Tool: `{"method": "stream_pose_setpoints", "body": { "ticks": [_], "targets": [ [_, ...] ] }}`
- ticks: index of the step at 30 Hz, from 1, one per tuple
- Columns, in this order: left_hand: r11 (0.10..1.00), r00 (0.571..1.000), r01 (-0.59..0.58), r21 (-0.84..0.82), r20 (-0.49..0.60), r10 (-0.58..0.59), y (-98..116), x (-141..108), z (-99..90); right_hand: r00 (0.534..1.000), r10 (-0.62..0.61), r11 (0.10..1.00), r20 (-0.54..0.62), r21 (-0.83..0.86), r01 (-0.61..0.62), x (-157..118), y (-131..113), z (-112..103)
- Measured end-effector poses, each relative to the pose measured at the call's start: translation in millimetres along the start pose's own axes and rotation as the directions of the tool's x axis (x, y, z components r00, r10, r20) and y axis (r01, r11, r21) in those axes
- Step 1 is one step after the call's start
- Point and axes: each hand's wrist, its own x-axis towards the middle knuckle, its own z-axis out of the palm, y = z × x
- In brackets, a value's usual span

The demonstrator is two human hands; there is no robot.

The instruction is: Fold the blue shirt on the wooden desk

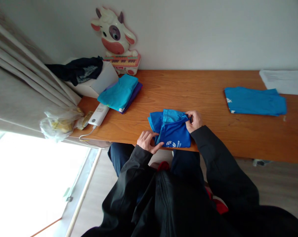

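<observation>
A partly folded blue cloth (176, 131) with a white print and a lighter blue inner face lies at the table's front edge. My right hand (194, 121) pinches its upper right corner between thumb and fingers. At the cloth's lower left edge is my left hand (148, 141), thumb and fingers apart, touching the fabric. Some of its fingertips are hidden at the fold.
The wooden table (208, 95) holds a folded blue cloth (256, 101) at right, teal and purple cloths (121, 92) at left, a white device (98, 114) with a cable, a plastic bag (58, 123), a cow-shaped toy keyboard (116, 39) and dark cloth (82, 69) on a white box.
</observation>
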Motion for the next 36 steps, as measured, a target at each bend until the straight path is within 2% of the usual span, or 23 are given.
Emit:
{"method": "stream_pose_setpoints", "body": {
  "ticks": [6, 9, 11, 14, 18, 21, 23, 25, 27, 29, 31, 33, 35, 36],
  "targets": [
    [0.996, 0.997, -0.072, 0.057, 0.042, 0.070, -2.7, 6.1, -5.8, 0.998, -0.059, 0.998, 0.024, -0.008, 0.059, 1.0, -1.7, -2.6],
    [0.994, 0.992, -0.102, 0.033, 0.077, 0.099, 2.2, -1.3, -1.3, 0.999, -0.032, 0.999, -0.030, -0.014, 0.032, 0.8, -3.7, -7.9],
    [0.995, 0.990, -0.098, 0.002, 0.102, 0.098, 16.2, -12.6, 8.8, 0.995, -0.037, 0.999, -0.091, -0.004, 0.037, -1.0, -3.1, -10.2],
    [0.992, 0.984, -0.089, -0.084, 0.148, 0.101, 50.5, -35.5, 32.4, 0.985, -0.005, 0.999, -0.170, 0.037, 0.011, -4.0, 2.3, -10.0],
    [0.971, 0.982, -0.076, -0.228, 0.150, 0.112, 90.3, -57.2, 56.0, 0.985, 0.129, 0.988, -0.116, 0.101, -0.117, -6.3, 7.5, -8.2],
    [0.934, 0.988, -0.059, -0.352, 0.114, 0.106, 96.5, -54.4, 55.3, 0.976, 0.215, 0.959, -0.033, 0.195, -0.204, -7.1, -0.6, -9.0],
    [0.905, 0.989, -0.023, -0.424, 0.121, 0.082, 89.8, -43.2, 47.9, 0.963, 0.265, 0.918, 0.052, 0.291, -0.268, -6.9, -10.7, -10.5],
    [0.890, 0.982, 0.043, -0.454, 0.181, 0.045, 78.3, -25.2, 37.8, 0.952, 0.287, 0.884, 0.103, 0.355, -0.305, -7.2, -20.8, -13.1],
    [0.898, 0.960, 0.089, -0.432, 0.278, 0.038, 65.9, -0.8, 27.8, 0.947, 0.304, 0.861, 0.101, 0.397, -0.319, -10.5, -28.2, -18.1],
    [0.934, 0.931, 0.054, -0.354, 0.355, 0.081, 55.6, 28.3, 20.9, 0.946, 0.314, 0.847, 0.082, 0.426, -0.318, -20.4, -32.4, -26.8],
    [0.979, 0.913, -0.049, -0.196, 0.388, 0.123, 49.4, 58.7, 19.5, 0.942, 0.332, 0.848, 0.034, 0.427, -0.315, -39.4, -35.6, -38.7],
    [0.977, 0.895, -0.208, -0.053, 0.393, 0.212, 46.8, 86.5, 25.3, 0.931, 0.362, 0.863, -0.050, 0.396, -0.314, -67.8, -41.9, -51.7],
    [0.923, 0.832, -0.384, -0.028, 0.423, 0.359, 46.8, 108.8, 38.3, 0.906, 0.398, 0.871, -0.144, 0.369, -0.324, -103.4, -54.9, -62.4],
    [0.883, 0.778, -0.465, -0.058, 0.449, 0.440, 47.4, 117.7, 46.8, 0.887, 0.420, 0.866, -0.193, 0.378, -0.328, -122.6, -64.0, -65.9]
  ]
}}
